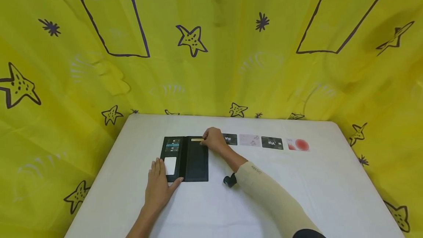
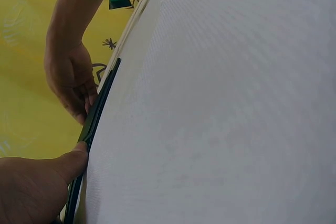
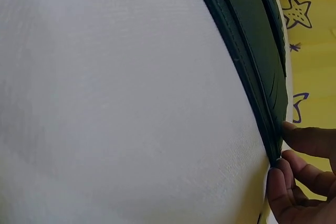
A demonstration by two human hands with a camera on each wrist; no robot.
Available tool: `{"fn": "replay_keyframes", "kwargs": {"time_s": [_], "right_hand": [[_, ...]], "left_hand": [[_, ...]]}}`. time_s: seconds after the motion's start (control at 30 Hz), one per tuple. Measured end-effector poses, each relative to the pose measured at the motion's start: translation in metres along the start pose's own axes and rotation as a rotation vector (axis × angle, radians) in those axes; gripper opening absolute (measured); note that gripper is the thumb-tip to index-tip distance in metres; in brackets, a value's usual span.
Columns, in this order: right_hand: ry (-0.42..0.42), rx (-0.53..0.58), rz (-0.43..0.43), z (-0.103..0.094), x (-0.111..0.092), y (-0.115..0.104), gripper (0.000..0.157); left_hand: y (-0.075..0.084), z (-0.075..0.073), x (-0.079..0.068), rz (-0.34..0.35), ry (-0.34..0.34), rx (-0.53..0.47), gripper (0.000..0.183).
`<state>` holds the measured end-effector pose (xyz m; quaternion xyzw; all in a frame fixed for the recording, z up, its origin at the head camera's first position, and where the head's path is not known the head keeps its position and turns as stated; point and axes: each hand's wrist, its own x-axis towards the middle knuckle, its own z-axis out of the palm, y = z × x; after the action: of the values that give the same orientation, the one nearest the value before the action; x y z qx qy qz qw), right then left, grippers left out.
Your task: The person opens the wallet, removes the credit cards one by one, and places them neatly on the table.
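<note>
A dark wallet [image 1: 197, 164] lies unfolded on the white table. Cards [image 1: 172, 145] show in its left-side slots, and a white panel [image 1: 170, 165] is below them. My left hand [image 1: 158, 186] rests along the lower left of the wallet with its fingers extended. Its thumb [image 2: 73, 162] touches the near edge. At the wallet's upper right corner, my right hand [image 1: 213, 139] pinches the edge between thumb [image 3: 307, 139] and fingers. Beside those fingertips, a gold strip [image 1: 197, 140] shows near the top of the right panel. The fingertips partly hide that corner.
Right of the wallet, loose cards lie in a row: a black Vip card [image 1: 230, 139], a pale pink card [image 1: 249, 140], another black Vip card [image 1: 272, 143] and a white card with a red circle [image 1: 298, 144]. A yellow patterned curtain [image 1: 211, 76] hangs behind the table [image 1: 297, 194].
</note>
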<state>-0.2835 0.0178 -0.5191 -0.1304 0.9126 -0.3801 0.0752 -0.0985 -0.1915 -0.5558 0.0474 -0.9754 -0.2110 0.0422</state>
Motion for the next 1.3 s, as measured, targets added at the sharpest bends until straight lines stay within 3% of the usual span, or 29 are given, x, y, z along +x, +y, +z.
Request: {"fn": "replay_keyframes", "kwargs": {"time_s": [0.37,0.8,1.07,1.3], "right_hand": [[0.015,0.067,-0.048,-0.009,0.001,0.003,0.014],[-0.004,-0.019,-0.010,-0.007,0.003,-0.002,0.012],[-0.106,-0.134,0.123,-0.002,0.021,-0.012,0.034],[-0.148,-0.151,0.208,-0.003,0.031,-0.012,0.030]], "left_hand": [[0.005,-0.002,0.008,-0.002,0.004,-0.001,0.106],[0.005,-0.002,0.004,-0.008,-0.007,-0.011,0.106],[0.003,-0.002,0.000,-0.028,-0.024,-0.008,0.106],[0.002,-0.001,0.001,-0.029,-0.024,-0.009,0.106]]}}
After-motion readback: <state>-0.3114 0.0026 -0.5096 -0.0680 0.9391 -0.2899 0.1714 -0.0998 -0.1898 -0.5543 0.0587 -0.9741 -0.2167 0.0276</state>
